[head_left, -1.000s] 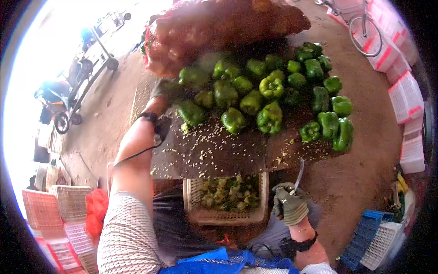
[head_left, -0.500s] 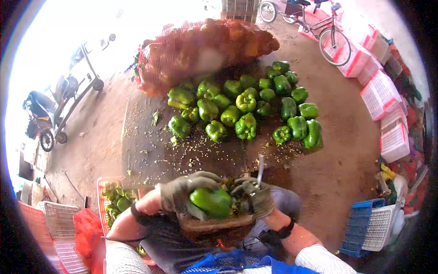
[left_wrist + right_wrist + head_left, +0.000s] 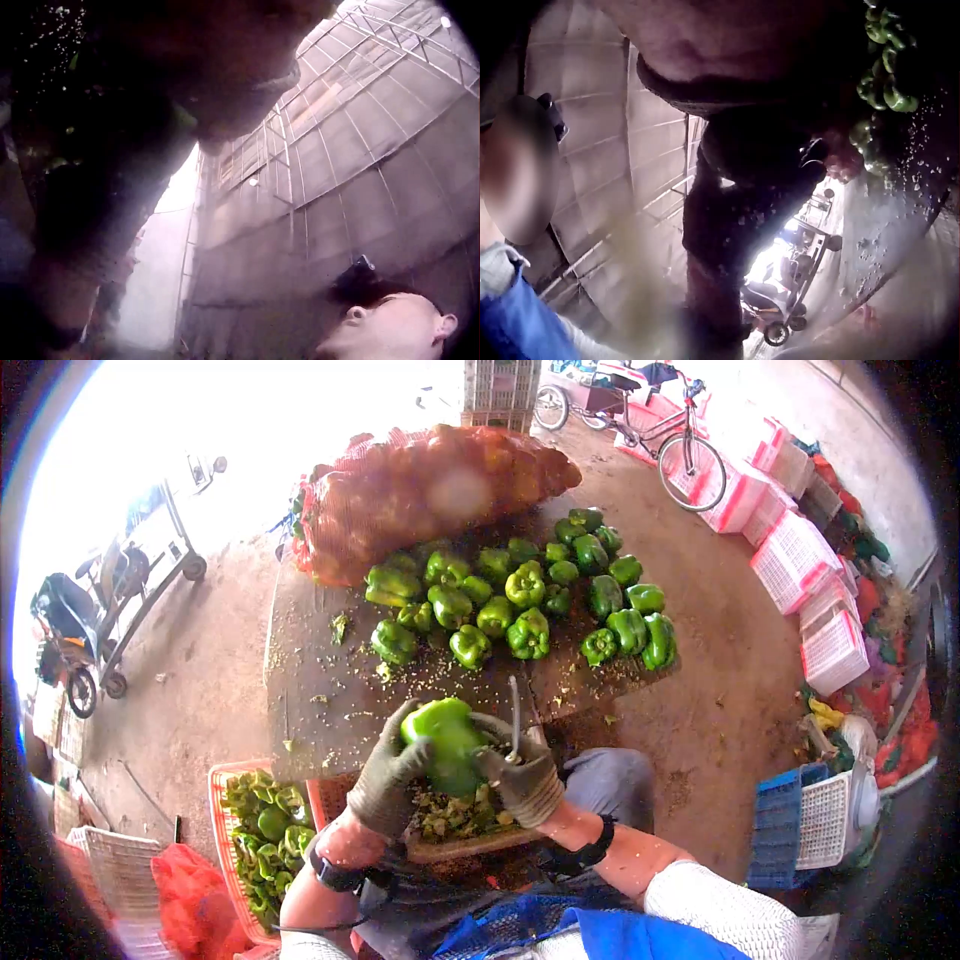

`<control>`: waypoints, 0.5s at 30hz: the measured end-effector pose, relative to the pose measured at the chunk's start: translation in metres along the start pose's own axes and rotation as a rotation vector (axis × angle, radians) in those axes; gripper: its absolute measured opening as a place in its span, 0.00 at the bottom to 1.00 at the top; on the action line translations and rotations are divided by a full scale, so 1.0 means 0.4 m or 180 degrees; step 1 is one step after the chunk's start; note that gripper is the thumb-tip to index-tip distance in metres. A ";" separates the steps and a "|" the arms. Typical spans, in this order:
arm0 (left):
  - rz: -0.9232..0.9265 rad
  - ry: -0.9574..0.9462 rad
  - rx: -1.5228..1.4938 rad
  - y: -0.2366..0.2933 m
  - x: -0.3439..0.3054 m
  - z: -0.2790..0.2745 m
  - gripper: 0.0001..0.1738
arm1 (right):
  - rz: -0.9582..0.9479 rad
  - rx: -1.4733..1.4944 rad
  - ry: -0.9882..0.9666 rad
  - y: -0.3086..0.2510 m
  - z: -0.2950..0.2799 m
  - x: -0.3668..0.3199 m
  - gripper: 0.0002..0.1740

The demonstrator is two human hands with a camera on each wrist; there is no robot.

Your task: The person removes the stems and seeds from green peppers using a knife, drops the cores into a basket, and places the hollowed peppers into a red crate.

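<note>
In the head view, my gloved left hand [image 3: 388, 780] grips a green bell pepper [image 3: 443, 735] from the left, over the table's front edge. My gloved right hand [image 3: 525, 785] holds a slim metal tool [image 3: 515, 710] that sticks up from the fist. Its fingers are right at the pepper's right side; the tool's lower part is hidden. Just below the pepper is a basket [image 3: 470, 850] of green and pale scraps. Several whole green peppers [image 3: 525, 585] lie on the dark table [image 3: 310, 720]. Both wrist views are dark; the right one shows the gloved hand [image 3: 742, 187] in shadow.
A red mesh sack [image 3: 420, 495] lies across the table's back. Seeds are scattered on the tabletop. An orange crate [image 3: 222, 830] of peppers stands at lower left, beside red netting [image 3: 195, 900]. Blue and white crates [image 3: 785, 830] stand at right; a tricycle [image 3: 690, 465] is behind.
My left hand has come back from the rear-left of the pile with a pepper, joining the right hand over the basket. The pepper has since risen slightly and turned more upright.
</note>
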State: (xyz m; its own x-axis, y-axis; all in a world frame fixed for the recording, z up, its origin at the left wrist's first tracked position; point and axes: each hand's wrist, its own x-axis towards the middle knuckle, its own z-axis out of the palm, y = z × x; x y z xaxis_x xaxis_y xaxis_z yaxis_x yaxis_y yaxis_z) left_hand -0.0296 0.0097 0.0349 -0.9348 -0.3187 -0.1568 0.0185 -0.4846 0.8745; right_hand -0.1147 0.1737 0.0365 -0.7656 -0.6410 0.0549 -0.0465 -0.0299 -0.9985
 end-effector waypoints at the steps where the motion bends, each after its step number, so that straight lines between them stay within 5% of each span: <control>1: 0.0089 0.0119 -0.0136 -0.003 0.000 -0.007 0.53 | -0.0161 -0.0201 -0.0081 0.008 0.016 -0.002 0.26; 6: 0.0372 0.0052 -0.0830 -0.063 0.065 -0.080 0.53 | -0.0618 -0.0710 0.0004 0.031 0.077 0.048 0.28; 7: 0.0638 0.0472 -0.0885 -0.056 0.065 -0.057 0.51 | -0.0502 -0.0653 -0.0011 0.048 0.086 0.057 0.26; 10: 0.0954 0.0336 -0.0563 -0.060 0.102 -0.135 0.51 | -0.0066 -0.0299 -0.0273 0.037 0.079 0.095 0.22; 12: 0.1143 0.0845 0.0143 0.012 0.083 -0.100 0.57 | -0.0125 -0.0767 -0.0472 0.063 0.048 0.121 0.20; 15: 0.1612 0.0758 0.0999 -0.016 0.108 -0.149 0.74 | 0.0618 -0.0444 -0.0753 0.080 0.031 0.135 0.17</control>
State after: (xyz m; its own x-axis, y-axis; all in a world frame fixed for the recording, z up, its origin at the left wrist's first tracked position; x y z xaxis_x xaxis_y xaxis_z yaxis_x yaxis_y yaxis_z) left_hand -0.0490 -0.0497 -0.0048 -0.7325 -0.6352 0.2450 0.2987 0.0236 0.9540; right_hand -0.1495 0.1287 0.0076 -0.5994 -0.7852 -0.1557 -0.0143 0.2050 -0.9787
